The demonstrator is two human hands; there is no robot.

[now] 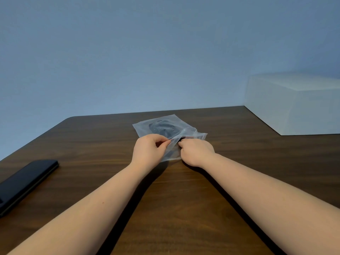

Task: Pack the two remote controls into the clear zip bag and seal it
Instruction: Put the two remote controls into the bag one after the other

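Observation:
A clear zip bag (166,124) lies on the dark wooden table (184,199), with a dark remote control (161,128) showing through the plastic. A thin red zip line runs along the bag's near edge. My left hand (147,150) pinches that edge at its left end, and my right hand (196,151) grips it further right. A dark end shows at the bag's mouth by my right fingers. I cannot tell how many remotes are inside. A long black remote-like object (25,183) lies at the table's left edge.
A white box (294,103) stands at the back right corner of the table, against a plain blue-grey wall. The table's far edge runs just behind the bag.

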